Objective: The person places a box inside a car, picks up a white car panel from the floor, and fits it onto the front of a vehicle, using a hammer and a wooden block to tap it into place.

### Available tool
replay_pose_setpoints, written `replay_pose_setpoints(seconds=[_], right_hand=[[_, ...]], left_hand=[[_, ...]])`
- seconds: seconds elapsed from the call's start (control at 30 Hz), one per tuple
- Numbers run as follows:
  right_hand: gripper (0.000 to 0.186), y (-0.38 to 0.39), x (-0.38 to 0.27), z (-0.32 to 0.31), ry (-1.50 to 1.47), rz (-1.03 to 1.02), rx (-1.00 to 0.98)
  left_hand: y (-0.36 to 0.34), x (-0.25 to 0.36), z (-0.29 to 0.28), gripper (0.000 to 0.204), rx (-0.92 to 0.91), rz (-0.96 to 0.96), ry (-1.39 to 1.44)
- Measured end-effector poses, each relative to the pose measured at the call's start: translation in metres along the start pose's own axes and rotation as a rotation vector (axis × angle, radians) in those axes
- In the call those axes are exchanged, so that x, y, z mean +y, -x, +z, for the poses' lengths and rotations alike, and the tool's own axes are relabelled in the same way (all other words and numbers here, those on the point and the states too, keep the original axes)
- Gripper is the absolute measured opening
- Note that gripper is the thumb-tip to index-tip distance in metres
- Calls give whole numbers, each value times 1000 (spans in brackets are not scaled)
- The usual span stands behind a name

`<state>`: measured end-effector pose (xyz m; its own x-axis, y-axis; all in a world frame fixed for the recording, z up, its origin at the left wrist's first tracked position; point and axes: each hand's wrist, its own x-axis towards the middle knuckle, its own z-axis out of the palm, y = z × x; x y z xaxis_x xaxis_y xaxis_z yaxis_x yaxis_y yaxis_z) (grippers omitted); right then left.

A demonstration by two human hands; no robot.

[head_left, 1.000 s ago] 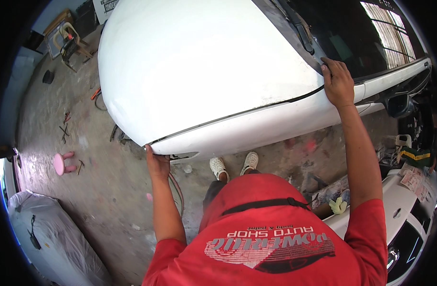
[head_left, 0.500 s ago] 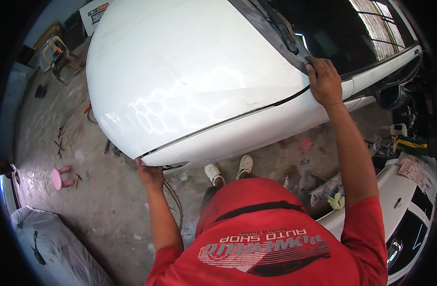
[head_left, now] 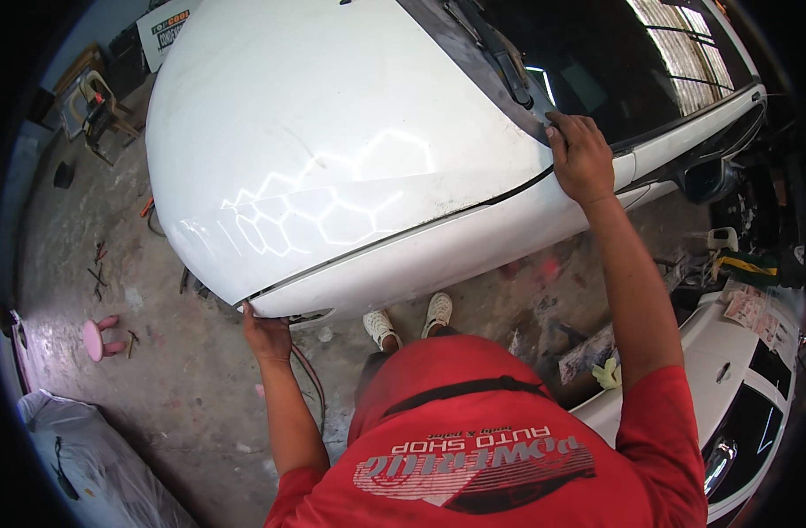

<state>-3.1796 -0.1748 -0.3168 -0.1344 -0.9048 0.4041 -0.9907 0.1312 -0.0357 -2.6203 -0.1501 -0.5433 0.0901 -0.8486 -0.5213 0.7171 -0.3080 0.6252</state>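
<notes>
On the white fender (head_left: 438,251): left hand (head_left: 267,336) around tip, right hand (head_left: 584,160) half-curled

Two hands (head_left: 267,337), two shoes (head_left: 438,311), one pink stool (head_left: 94,341) show.

Sharper hexagonal reflections (head_left: 334,208) on hood (head_left: 289,97)

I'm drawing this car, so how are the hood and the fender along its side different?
The hood is broad, while the fender looks like a long, narrow strip. The hood shows bright honeycomb light lines; the fender shows none I can make out. Both are white.
</notes>
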Motion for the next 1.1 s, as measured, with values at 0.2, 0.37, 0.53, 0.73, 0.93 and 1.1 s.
replay_pose_setpoints(seconds=[0.2,0.37,0.53,0.73,0.93,1.1], right_hand=[[26,-1,-1,0,4,-28,29],[26,-1,-2,1,0,0,14],[25,-1,-2,2,11,7,6],[26,-3,1,3,17,-44,11],[25,-1,-1,2,10,-28,19],[24,-3,1,4,13,-69,34]], left_hand=[[-4,0,-4,56,24,29,-16],[-5,0,-9,59,-15,40,-32],[-3,3,-5,61,39,21,-35],[-4,2,-6,65,75,17,-66],[-2,6,-3,69,118,-27,-106],[-1,-2,-8,77,65,39,-90]])
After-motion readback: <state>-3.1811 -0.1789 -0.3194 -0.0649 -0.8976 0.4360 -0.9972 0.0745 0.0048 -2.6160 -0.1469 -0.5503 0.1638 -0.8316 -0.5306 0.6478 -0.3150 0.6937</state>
